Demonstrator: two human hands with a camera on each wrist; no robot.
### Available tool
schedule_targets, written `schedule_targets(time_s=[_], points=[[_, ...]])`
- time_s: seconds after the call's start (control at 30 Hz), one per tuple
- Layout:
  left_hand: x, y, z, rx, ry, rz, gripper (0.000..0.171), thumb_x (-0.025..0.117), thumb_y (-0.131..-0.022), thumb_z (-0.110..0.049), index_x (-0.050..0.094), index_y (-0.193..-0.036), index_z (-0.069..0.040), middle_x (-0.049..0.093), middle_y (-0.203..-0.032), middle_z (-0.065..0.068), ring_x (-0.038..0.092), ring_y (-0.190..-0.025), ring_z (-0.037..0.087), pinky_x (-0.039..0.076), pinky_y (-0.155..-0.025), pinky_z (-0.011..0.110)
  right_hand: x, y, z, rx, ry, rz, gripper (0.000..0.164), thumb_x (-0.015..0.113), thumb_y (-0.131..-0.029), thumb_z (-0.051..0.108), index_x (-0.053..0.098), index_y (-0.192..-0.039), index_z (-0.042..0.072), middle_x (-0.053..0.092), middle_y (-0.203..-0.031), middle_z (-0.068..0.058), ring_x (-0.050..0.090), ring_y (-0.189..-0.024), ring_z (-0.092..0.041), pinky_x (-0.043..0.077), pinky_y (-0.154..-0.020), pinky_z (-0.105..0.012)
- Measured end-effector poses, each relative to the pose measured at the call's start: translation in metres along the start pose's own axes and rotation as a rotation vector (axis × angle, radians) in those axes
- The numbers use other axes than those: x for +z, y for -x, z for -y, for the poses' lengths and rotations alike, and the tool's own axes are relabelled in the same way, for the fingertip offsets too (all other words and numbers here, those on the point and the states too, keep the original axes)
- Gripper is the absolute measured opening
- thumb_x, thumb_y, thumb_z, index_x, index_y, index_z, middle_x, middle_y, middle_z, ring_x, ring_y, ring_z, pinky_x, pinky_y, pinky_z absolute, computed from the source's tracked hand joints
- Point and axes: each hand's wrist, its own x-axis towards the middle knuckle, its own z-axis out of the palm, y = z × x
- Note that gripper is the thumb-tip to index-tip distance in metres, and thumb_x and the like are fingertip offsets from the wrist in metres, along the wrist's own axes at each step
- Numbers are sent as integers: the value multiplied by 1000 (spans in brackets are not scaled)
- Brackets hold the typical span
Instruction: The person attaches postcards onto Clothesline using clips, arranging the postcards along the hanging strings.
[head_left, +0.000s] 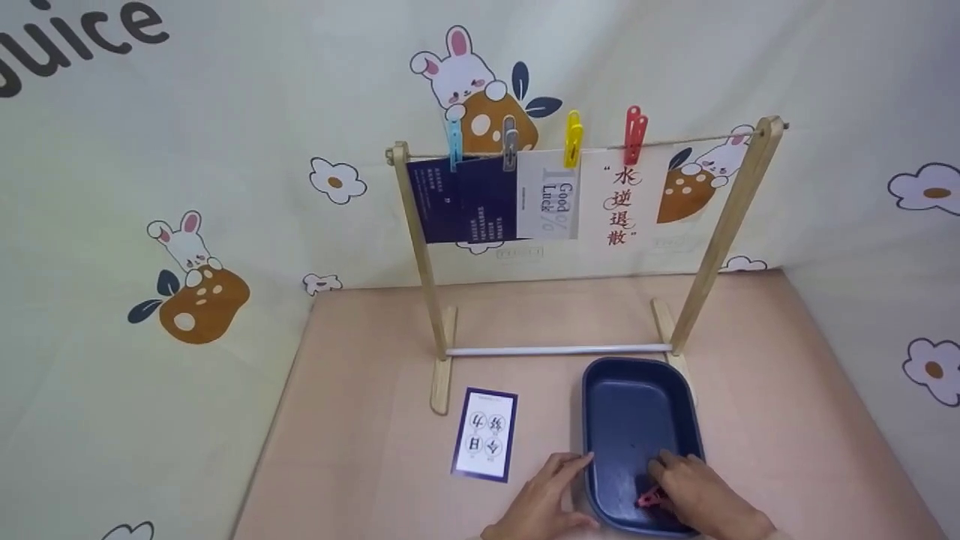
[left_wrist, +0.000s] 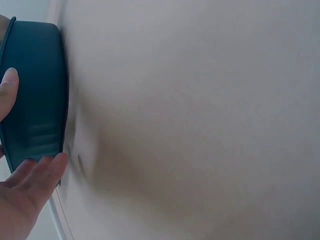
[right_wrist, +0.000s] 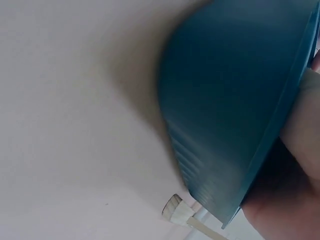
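My right hand [head_left: 694, 487] reaches into a dark blue plastic basin [head_left: 589, 420] and grips a pink-red clothespin [head_left: 649, 498] near the basin's front end. Part of the clothespin is hidden beneath the hand. In the right wrist view, the basin wall [right_wrist: 225, 90] hides the fingertips. My left hand [head_left: 541, 501] touches the basin's left side with its fingers extended; the left wrist view shows those fingers [left_wrist: 42, 180] against the outer wall. To the left lies a white card [head_left: 484, 435] with a dark blue border and printed characters.
Behind the basin stands a wooden rack [head_left: 429, 292] with a string on top and a white rod [head_left: 559, 350] low down. Light blue, grey, yellow [head_left: 573, 139] and red [head_left: 635, 136] clothespins hold dark blue cards [head_left: 465, 202], a white card [head_left: 547, 199] and a pale card [head_left: 622, 195].
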Motion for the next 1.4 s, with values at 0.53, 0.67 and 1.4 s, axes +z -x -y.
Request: schedule_targets(time_s=[0.53, 0.67, 1.4], points=[[-1, 5, 1, -116, 94, -38, 73, 67, -75, -43, 38, -139, -20, 44, -129, -4, 52, -110, 10, 48, -88, 20, -2, -1, 0, 4, -201, -10, 24, 67, -81, 26, 61, -100, 12, 50, -86, 7, 46, -69, -2, 45, -56, -23], [-2, 8, 0, -216, 62, -131, 65, 70, -76, -36, 45, -134, -18, 50, -122, -3, 53, -111, 12, 47, -93, 26, -2, -3, 3, 1, -206, -111, 27, 69, -79, 30, 61, -98, 12, 52, -87, 6, 50, -73, -2, 49, -60, -26], [-35, 27, 42, -835, -255, -614, 46, 82, -64, -20, 65, -104, -5, 57, -99, 11, 53, -93, 27, 42, -75, 42, 1, -14, 19, -118, -251, -370, 19, 75, -71, 11, 64, -87, 12, 53, -85, 4, 54, -72, -5, 51, -59, -20]])
